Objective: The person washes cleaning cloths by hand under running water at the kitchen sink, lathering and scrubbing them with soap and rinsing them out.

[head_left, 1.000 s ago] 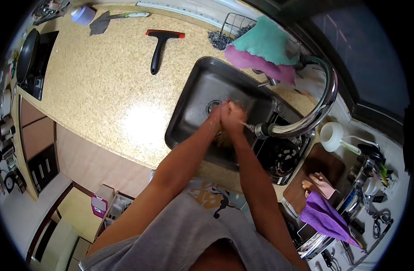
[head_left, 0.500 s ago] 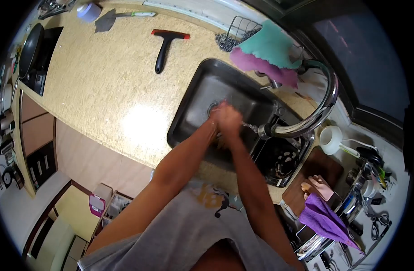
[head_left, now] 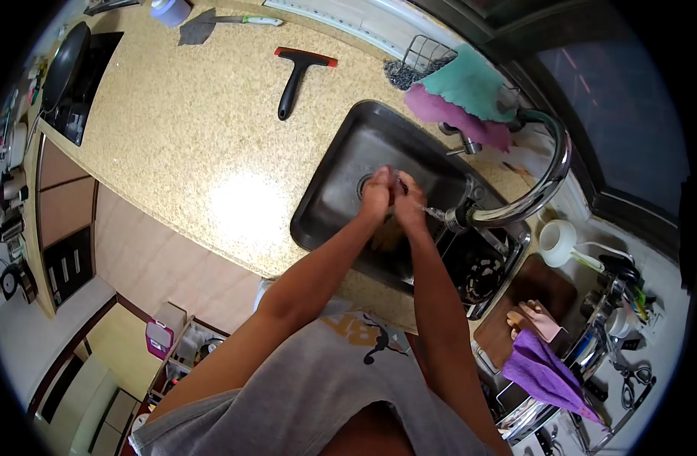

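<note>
Both hands are low in the metal sink [head_left: 348, 152], side by side near the drain. My left hand [head_left: 376, 191] has its fingers curled in toward the other hand. My right hand [head_left: 409, 199] is bent close beside it, and something small and dark shows between the two, too small to name. Water runs from the tip of the curved faucet [head_left: 542, 196] onto my right hand. Below the hands, something yellowish lies in the sink, partly hidden by my forearms.
On the counter lie a black and red squeegee [head_left: 291, 87] and a knife [head_left: 249, 20]. Green and pink cloths [head_left: 470, 83] hang behind the sink. To the right are a cutting board [head_left: 550, 285], a white pot [head_left: 557, 242] and a purple towel [head_left: 542, 368].
The hands, earlier pressed together with the right over the left, have come slightly apart and lie side by side. The whole view has shifted a little, the counter things moving right.
</note>
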`<act>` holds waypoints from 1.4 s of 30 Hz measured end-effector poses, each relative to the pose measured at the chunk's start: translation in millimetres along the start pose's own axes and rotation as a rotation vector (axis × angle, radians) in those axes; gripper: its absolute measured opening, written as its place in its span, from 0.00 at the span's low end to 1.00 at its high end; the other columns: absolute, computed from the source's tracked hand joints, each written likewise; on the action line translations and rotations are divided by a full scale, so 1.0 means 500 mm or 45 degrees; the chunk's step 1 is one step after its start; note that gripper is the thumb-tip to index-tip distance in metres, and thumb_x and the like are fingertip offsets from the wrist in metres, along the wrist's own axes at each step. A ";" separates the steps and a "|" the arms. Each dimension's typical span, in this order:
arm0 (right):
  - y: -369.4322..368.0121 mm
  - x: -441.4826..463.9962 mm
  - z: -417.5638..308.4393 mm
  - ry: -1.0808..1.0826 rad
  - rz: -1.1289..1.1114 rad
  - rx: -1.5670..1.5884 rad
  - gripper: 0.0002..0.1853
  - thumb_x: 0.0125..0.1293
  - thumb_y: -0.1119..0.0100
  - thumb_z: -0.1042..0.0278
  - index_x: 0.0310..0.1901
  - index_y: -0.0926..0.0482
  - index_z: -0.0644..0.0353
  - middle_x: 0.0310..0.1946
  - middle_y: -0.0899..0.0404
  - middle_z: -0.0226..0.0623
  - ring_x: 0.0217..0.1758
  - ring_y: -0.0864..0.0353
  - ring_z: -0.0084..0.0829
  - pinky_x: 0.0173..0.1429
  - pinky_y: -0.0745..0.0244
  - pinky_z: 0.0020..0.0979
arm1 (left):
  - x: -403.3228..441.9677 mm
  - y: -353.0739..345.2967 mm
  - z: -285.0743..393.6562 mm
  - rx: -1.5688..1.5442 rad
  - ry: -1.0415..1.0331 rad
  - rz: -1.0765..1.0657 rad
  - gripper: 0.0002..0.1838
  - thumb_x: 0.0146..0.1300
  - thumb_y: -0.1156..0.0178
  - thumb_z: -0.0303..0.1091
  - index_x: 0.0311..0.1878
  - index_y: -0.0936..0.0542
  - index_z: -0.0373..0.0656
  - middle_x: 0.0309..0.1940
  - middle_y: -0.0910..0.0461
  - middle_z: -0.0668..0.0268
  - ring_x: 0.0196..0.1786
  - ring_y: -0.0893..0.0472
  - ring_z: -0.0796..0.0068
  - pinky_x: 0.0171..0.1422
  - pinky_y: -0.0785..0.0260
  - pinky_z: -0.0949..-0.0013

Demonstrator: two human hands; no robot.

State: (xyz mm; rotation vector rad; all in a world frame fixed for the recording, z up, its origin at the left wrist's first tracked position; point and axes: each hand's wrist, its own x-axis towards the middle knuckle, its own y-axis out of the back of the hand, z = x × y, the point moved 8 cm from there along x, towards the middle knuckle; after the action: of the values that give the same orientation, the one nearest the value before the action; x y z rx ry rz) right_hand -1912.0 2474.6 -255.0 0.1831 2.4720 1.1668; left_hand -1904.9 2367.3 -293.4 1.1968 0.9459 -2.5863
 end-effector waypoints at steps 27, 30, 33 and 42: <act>0.085 -0.124 -0.102 -0.057 -0.172 0.836 0.12 0.60 0.48 0.77 0.46 0.22 0.59 0.38 0.23 0.31 0.34 0.27 0.21 0.39 0.28 0.25 | 0.130 -0.006 -0.162 -0.251 0.656 -0.297 0.13 0.60 0.39 0.43 0.42 0.27 0.48 0.36 0.24 0.63 0.36 0.22 0.65 0.35 0.26 0.58; 0.078 -0.157 -0.139 0.323 0.167 0.429 0.07 0.64 0.49 0.66 0.36 0.22 0.58 0.27 0.26 0.43 0.27 0.24 0.42 0.33 0.30 0.38 | 0.127 -0.029 -0.143 -0.237 0.558 -0.222 0.10 0.64 0.44 0.43 0.38 0.25 0.47 0.25 0.25 0.67 0.23 0.26 0.70 0.30 0.28 0.64; 0.068 -0.155 -0.154 0.196 0.208 0.038 0.07 0.63 0.44 0.66 0.34 0.22 0.61 0.30 0.26 0.46 0.28 0.25 0.43 0.36 0.28 0.36 | 0.123 -0.052 -0.152 -0.461 0.613 -0.559 0.11 0.67 0.47 0.43 0.39 0.24 0.46 0.26 0.25 0.69 0.23 0.27 0.71 0.29 0.30 0.66; 0.040 0.007 -0.032 -0.016 0.282 -0.075 0.20 0.66 0.53 0.53 0.32 0.21 0.63 0.33 0.22 0.55 0.35 0.22 0.56 0.41 0.28 0.49 | 0.043 -0.058 -0.116 -0.412 0.664 -0.176 0.17 0.69 0.52 0.49 0.34 0.24 0.47 0.28 0.22 0.66 0.27 0.24 0.66 0.34 0.30 0.61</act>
State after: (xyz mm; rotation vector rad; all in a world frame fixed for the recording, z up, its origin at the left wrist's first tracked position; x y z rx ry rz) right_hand -1922.9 2477.0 -231.9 0.4559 2.4507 1.3210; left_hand -1893.1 2427.7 -323.1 1.7891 1.5187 -2.1171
